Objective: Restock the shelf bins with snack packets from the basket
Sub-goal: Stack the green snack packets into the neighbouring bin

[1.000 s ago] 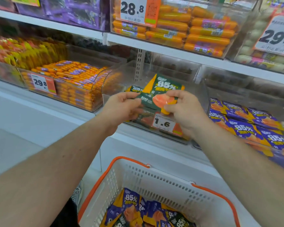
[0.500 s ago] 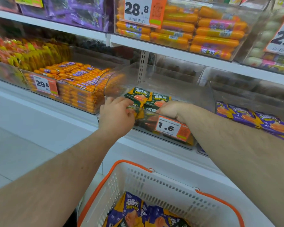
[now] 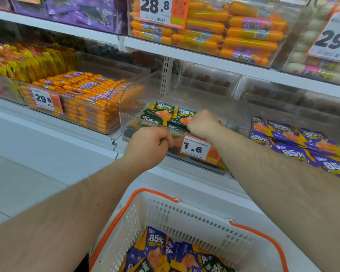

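Note:
Several green "85%" snack packets [image 3: 163,111] lie in a clear shelf bin [image 3: 235,114] carrying a "1.6" price tag [image 3: 196,149]. My right hand [image 3: 203,124] reaches over the bin's front wall, and its curled fingers pinch the edge of the top green packet. My left hand [image 3: 148,147] hovers just in front of the bin's front wall, curled into a fist with nothing in it. Below, a white basket with orange handles [image 3: 185,213] holds purple and green packets [image 3: 155,244].
To the right, a bin holds purple "85%" packets [image 3: 294,140]. A bin of orange sausage sticks [image 3: 82,95] stands to the left. The upper shelf edge [image 3: 185,54] overhangs the bins, with large orange sausages [image 3: 249,36] above it.
The green packets I held in front of the bin now lie inside it. My left hand has pulled back out of the bin, while the right hand stays inside on the packets.

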### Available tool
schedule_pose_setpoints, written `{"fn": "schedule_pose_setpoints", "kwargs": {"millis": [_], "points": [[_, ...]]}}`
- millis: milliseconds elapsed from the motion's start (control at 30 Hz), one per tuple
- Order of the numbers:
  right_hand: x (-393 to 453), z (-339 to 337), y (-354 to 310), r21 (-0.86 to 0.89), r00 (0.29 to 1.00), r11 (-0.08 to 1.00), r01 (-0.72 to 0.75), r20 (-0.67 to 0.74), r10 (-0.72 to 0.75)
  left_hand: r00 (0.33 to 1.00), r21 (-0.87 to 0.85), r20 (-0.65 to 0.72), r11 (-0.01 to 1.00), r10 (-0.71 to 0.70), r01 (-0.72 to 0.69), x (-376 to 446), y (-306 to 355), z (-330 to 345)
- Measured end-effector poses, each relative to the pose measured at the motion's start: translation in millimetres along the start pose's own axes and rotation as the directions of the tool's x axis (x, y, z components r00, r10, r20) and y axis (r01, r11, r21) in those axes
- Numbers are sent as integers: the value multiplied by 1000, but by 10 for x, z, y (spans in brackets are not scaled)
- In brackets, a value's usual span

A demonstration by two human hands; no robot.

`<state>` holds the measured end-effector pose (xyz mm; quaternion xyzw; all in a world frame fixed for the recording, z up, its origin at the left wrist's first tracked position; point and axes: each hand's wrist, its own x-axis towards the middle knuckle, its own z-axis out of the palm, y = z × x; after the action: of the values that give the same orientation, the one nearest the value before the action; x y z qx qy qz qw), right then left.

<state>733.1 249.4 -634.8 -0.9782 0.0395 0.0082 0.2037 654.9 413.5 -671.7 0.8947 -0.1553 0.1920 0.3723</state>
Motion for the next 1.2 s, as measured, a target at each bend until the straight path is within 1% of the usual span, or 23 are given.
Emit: {"fn": "schedule_pose_setpoints", "kwargs": {"millis": [33, 67, 100, 133, 167, 200, 233, 267, 300, 333, 367, 400, 433, 467, 533, 633, 733, 800, 867, 933, 1000, 1067, 1200], "points": [[-35, 26, -5, 4, 969, 997, 73, -238, -70, 989, 37, 150, 999, -17, 12, -19, -19, 33], [-142, 69, -9, 55, 849, 968, 246, -494, -187, 952, 82, 303, 997, -38, 13, -54, -42, 76], [-312, 114, 1, 29, 662, 878, 479, -668, -339, 895, 135, 442, 991, -58, -3, -101, -70, 130], [-483, 191, 30, -32, 493, 754, 656, -739, -460, 822, 194, 563, 980, -83, -33, -164, -97, 198], [-636, 333, 81, -64, 407, 657, 751, -738, -538, 735, 250, 668, 965, -117, -73, -239, -122, 282], [-770, 530, 177, -62, 399, 611, 790, -703, -588, 639, 295, 754, 948, -154, -120, -323, -141, 374], [-878, 752, 314, -24, 440, 608, 794, -667, -601, 538, 327, 820, 931, -194, -161, -397, -163, 471], [-976, 967, 471, 51, 536, 650, 758, -617, -577, 446, 345, 865, 918, -231, -195, -466, -175, 563], [-1050, 1192, 660, 119, 655, 722, 681, -540, -529, 372, 360, 891, 905, -261, -227, -517, -194, 649], [-1111, 1373, 842, 151, 783, 815, 559, -419, -459, 320, 370, 905, 890, -280, -265, -564, -200, 714], [-1154, 1551, 1040, 126, 885, 898, 423, -269, -379, 287, 377, 912, 875, -293, -305, -604, -203, 769], [-1202, 1710, 1232, 69, 950, 952, 298, -115, -289, 270, 380, 916, 859, -297, -343, -640, -199, 810], [-1252, 1835, 1401, 19, 982, 982, 188, 22, -188, 265, 381, 918, 845, -296, -376, -665, -187, 845], [-1313, 1943, 1558, 5, 988, 997, 81, 129, -81, 269, 381, 918, 833, -290, -401, -683, -171, 877], [-1455, 2116, 1816, 17, 968, 996, -92, 234, 86, 275, 364, 924, 834, -266, -414, -682, -136, 930], [-1599, 2360, 2134, -56, 905, 963, -262, 334, 265, 288, 343, 925, 867, -247, -360, -641, -87, 1014], [-1707, 2480, 2341, -172, 817, 913, -370, 407, 408, 280, 333, 930, 871, -240, -361, -601, -27, 1105], [-1751, 2531, 2461, -191, 762, 898, -396, 477, 438, 275, 335, 930, 875, -246, -350, -585, -13, 1156], [-1761, 2549, 2545, -231, 687, 905, -356, 592, 421, 272, 338, 928, 881, -254, -331, -571, -24, 1200], [-1751, 2536, 2596, -224, 605, 924, -309, 704, 373, 270, 347, 926, 877, -264, -332, -559, -38, 1226], [-1755, 2506, 2632, -212, 544, 941, -265, 773, 327, 267, 352, 925, 871, -269, -342, -552, -29, 1240], [-1769, 2477, 2635, -241, 533, 954, -179, 791, 300, 274, 351, 924, 873, -265, -339, -548, 3, 1245], [-1804, 2416, 2601, -297, 564, 953, -57, 778, 276, 291, 335, 925, 884, -243, -326, -573, 56, 1208]]}}
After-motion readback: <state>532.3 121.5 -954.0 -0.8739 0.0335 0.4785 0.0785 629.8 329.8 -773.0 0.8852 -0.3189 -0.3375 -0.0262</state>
